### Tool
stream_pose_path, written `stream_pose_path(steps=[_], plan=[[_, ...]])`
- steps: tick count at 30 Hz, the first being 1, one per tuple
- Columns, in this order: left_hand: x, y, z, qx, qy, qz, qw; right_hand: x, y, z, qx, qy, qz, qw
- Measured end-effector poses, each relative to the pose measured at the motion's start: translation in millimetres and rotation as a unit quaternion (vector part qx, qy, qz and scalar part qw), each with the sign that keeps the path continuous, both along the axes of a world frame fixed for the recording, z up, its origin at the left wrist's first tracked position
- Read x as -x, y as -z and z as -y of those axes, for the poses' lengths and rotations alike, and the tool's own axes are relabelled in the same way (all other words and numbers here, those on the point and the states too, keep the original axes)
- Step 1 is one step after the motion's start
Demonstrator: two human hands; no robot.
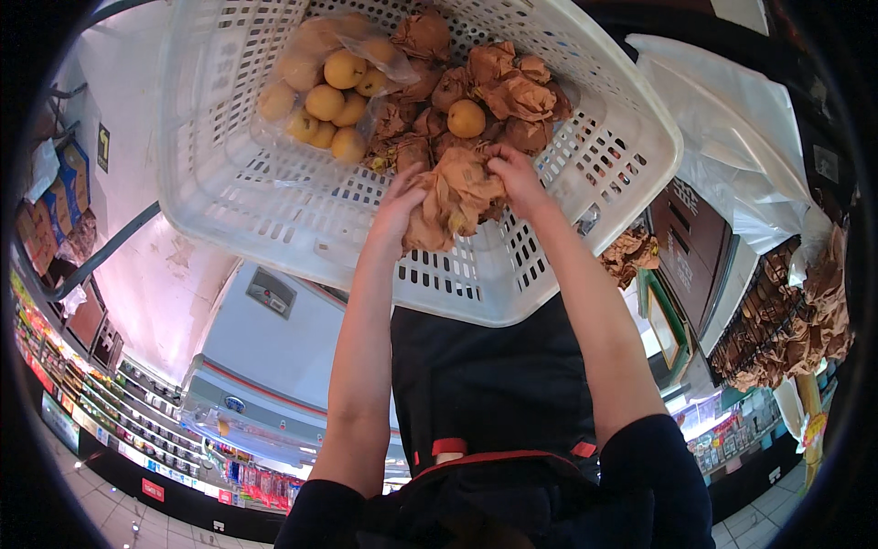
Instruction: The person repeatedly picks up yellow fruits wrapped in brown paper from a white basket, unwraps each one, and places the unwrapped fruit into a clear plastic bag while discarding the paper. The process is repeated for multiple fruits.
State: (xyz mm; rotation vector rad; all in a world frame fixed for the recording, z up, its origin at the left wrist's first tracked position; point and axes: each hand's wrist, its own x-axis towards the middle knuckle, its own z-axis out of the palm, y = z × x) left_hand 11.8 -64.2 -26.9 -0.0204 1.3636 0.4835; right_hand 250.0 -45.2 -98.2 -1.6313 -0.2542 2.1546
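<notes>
Both my hands are over a white perforated plastic basket [254,233]. My left hand [401,206] grips the left side of a crumpled brown paper wrapper [456,192], and my right hand [518,180] pinches its right side. Whether a fruit is inside this paper cannot be seen. Beyond my hands lies a heap of paper-wrapped fruit [521,96], with one bare yellow-brown round fruit [466,119] on top. To the left, a clear plastic bag [302,65] holds several bare fruits [324,102] of the same kind.
At the right, a black wire basket [761,329] is filled with crumpled brown paper. A sheet of white plastic [734,130] hangs above brown cartons [689,254]. A pale freezer chest [274,343] stands at the left, with stocked store shelves [123,412] past it.
</notes>
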Motion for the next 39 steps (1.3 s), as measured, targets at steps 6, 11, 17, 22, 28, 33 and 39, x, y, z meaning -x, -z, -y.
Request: stream_pose_path(steps=[6,11,17,22,28,33,39], plan=[[-1,-42,-26,-0.069,0.048,0.17,0.982,21,-86,-8,0.089,0.17,-0.137,0.972],[6,-56,-29,-0.126,0.091,0.114,0.981,30,-131,-8,-0.057,0.133,-0.122,0.982],[-26,-139,-56,-0.174,-0.142,0.09,0.97,13,-212,-21,-0.19,0.201,-0.006,0.961],[-130,-270,-110,-0.328,0.048,0.12,0.936,-87,-350,-37,-0.399,0.213,0.12,0.884],[-330,-359,-176,-0.704,0.149,0.099,0.688,-254,-467,-60,-0.556,0.223,0.545,0.586],[-418,-346,-215,-0.665,0.498,-0.313,0.46,-356,-451,-125,-0.418,-0.164,0.782,0.432],[-337,-250,-136,-0.747,0.198,-0.162,0.613,-385,-423,-166,-0.509,-0.23,0.742,0.371]])
